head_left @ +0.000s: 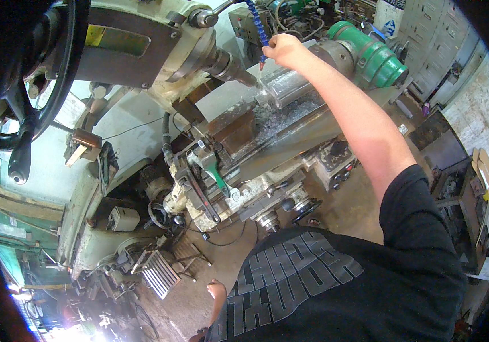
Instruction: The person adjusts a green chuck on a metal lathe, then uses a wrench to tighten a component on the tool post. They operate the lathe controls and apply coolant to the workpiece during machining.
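Observation:
My right hand (283, 50) reaches far out, its fingers closed around the lower end of a blue segmented coolant hose (257, 23). The hose's orange nozzle (262, 65) points down at a shiny metal cylinder (293, 85). Against the cylinder's near end stands the milling machine's spindle (230, 65), with wet metal chips (296, 114) strewn around. Whether the tool there is turning I cannot tell. Low beside my body, my left hand (216, 289) hangs with curled fingers and nothing visible in it, away from the machine.
An adjustable wrench (235, 194) with a green handle lies on the machine table near a dark bar-shaped tool (203, 199). A green cylindrical housing (370, 54) sits behind the workpiece. Handwheels (306, 210) project toward me. At left hangs a large black handwheel (56, 74); a slatted stool (162, 273) stands below.

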The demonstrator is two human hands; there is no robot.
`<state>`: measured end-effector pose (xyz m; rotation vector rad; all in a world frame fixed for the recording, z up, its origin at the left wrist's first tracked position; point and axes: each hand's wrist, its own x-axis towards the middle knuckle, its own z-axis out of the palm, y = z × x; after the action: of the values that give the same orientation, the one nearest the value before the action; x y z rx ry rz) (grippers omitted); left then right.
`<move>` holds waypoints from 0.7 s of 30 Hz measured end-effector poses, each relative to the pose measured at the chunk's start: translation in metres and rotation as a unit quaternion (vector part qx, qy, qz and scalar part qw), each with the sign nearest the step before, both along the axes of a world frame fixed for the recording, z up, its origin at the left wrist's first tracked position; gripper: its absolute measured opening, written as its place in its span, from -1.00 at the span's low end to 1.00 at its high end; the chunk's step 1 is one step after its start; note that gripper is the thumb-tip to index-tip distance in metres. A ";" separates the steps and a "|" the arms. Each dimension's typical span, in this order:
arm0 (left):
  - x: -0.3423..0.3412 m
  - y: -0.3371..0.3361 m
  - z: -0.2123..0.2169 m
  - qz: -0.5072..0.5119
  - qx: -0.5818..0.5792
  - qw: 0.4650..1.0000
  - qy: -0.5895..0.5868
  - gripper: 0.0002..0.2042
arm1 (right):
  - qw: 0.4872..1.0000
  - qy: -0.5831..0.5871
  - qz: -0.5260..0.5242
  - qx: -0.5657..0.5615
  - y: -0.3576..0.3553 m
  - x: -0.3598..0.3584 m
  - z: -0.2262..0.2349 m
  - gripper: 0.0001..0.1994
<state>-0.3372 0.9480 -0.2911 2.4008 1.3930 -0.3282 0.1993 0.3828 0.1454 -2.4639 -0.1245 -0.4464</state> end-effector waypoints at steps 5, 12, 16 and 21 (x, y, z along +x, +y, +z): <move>0.003 0.000 -0.003 -0.025 -0.001 0.999 -0.034 -0.51 | 1.000 -0.010 -0.008 0.026 0.000 0.002 -0.002 -0.53; 0.003 0.001 -0.003 -0.061 -0.007 0.998 -0.016 -0.52 | 0.999 0.008 -0.015 0.028 0.003 0.008 -0.003 -0.50; 0.005 -0.002 0.002 -0.047 0.003 0.998 -0.040 -0.51 | 1.000 0.014 -0.013 0.022 -0.001 0.004 0.001 -0.46; 0.009 -0.007 0.009 -0.014 0.001 1.000 -0.012 -0.51 | 0.998 -0.031 -0.037 -0.032 -0.017 -0.020 0.012 -0.49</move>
<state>-0.3284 0.9415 -0.2816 2.4207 1.3512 -0.3049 0.1797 0.3661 0.1569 -2.5236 -0.0750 -0.5583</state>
